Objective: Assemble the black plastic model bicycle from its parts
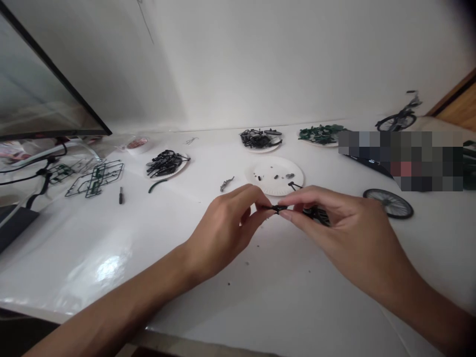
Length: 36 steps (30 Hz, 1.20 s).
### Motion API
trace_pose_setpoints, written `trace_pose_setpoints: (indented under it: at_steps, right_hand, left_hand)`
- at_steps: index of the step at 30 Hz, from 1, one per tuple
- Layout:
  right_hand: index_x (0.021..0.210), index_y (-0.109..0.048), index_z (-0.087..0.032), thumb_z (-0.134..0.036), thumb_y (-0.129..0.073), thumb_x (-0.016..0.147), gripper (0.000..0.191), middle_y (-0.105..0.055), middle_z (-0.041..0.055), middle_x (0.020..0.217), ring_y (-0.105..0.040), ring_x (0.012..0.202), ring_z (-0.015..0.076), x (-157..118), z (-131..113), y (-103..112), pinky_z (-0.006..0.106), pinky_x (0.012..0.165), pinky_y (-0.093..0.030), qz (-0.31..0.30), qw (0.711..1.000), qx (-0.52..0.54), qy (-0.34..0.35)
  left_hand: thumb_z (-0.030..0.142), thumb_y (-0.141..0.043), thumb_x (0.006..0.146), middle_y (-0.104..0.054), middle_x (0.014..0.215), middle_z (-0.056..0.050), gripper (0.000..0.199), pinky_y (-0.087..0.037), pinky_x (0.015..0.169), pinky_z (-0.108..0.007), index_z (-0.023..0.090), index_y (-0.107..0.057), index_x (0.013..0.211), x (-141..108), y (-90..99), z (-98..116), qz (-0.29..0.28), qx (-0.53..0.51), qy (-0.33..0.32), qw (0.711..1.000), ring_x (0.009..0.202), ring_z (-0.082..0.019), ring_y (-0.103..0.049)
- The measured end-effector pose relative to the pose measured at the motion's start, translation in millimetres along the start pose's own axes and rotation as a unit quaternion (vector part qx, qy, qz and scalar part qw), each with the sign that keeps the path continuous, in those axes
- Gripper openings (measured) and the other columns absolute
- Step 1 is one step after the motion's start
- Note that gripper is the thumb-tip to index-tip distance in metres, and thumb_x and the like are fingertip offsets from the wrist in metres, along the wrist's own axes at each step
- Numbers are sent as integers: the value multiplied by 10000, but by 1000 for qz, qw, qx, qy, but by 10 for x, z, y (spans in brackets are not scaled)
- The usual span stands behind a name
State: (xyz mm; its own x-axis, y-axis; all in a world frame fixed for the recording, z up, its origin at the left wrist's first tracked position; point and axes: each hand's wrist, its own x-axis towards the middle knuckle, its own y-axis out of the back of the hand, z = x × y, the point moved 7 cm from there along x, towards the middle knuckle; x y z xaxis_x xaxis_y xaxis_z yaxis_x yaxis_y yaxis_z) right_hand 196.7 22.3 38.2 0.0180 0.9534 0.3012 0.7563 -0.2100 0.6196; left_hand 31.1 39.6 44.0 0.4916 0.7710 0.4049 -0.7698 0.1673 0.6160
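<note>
Pinching small black part (278,208), both hands (226,223) (349,223); shape mostly covered, details unclear.

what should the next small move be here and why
Probably press gently inward on the small black part: the left hand and right hand pinch it from opposite sides, though whether it is one piece or two is unclear.
</note>
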Motion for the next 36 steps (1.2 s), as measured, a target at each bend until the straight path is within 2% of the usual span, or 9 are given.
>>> trace_pose_setpoints:
  at_steps: [4,10,16,20,24,27,30,33,36]
  right_hand:
    - [934,-730,-325,-291,-732,823,116,-733,-44,872,-672,758,167,-20,-54,43,273,581,-476,20,1000,6,18]
    - [916,-719,-318,-255,-737,826,111,-748,-62,922,-682,834,155,-40,-98,72,279,728,-519,9,997,65,32]
    - [919,-724,-307,-254,-738,836,100,-752,-59,924,-694,839,149,-57,-130,67,274,760,-532,-21,994,99,47]
    - [920,-725,-311,-244,-742,833,111,-750,-62,923,-700,846,135,-55,-109,47,247,766,-547,-34,988,143,36]
    - [910,-724,-304,-261,-764,813,113,-746,-58,918,-703,867,131,-56,-72,28,236,809,-557,-35,985,165,27]
    - [912,-722,-299,-250,-762,813,117,-745,-55,921,-703,872,127,-62,-72,22,226,819,-561,-32,985,170,19]
    - [928,-718,-289,-243,-751,821,121,-742,-41,941,-700,890,134,-72,-113,41,226,822,-563,-27,984,178,19]
    - [956,-702,-264,-261,-735,838,123,-739,-13,955,-702,892,150,-76,-101,62,243,811,-572,-21,976,215,-8]
    - [999,-701,-250,-330,-711,865,156,-743,8,931,-706,804,151,-83,-14,-43,258,738,-585,-79,948,299,-72]
  left_hand:
    - [194,-608,942,-682,937,-49,37,-475,669,-245,173,-627,965,10,10,21,-6,-24,-55,998,805,-134,-616]
    - [150,-637,921,-691,941,-56,54,-524,748,-259,159,-637,973,0,71,121,12,-30,-121,992,851,-134,-642]
    - [103,-656,897,-667,980,-82,105,-552,763,-279,141,-639,994,-16,72,214,9,-40,-178,983,899,-145,-637]
    - [80,-636,905,-672,987,-73,188,-565,761,-265,163,-627,1073,-33,86,223,-5,-48,-184,982,888,-140,-653]
    - [70,-565,941,-657,1056,-87,260,-560,766,-246,179,-606,1174,-88,47,265,-44,26,-235,971,901,-137,-653]
    - [44,-554,936,-646,1091,-94,244,-547,761,-228,156,-609,1145,-117,38,278,-42,102,-272,956,904,-127,-642]
    - [39,-597,905,-657,1069,-116,216,-556,772,-264,103,-611,1111,-133,43,330,-47,142,-308,940,916,-156,-641]
    - [56,-625,884,-687,1010,-111,166,-579,753,-319,113,-638,1039,-164,109,463,-14,179,-345,921,917,-195,-658]
    - [53,-662,852,-713,1043,-116,132,-598,759,-374,144,-669,947,-186,206,597,50,222,-344,911,1006,-246,-667]
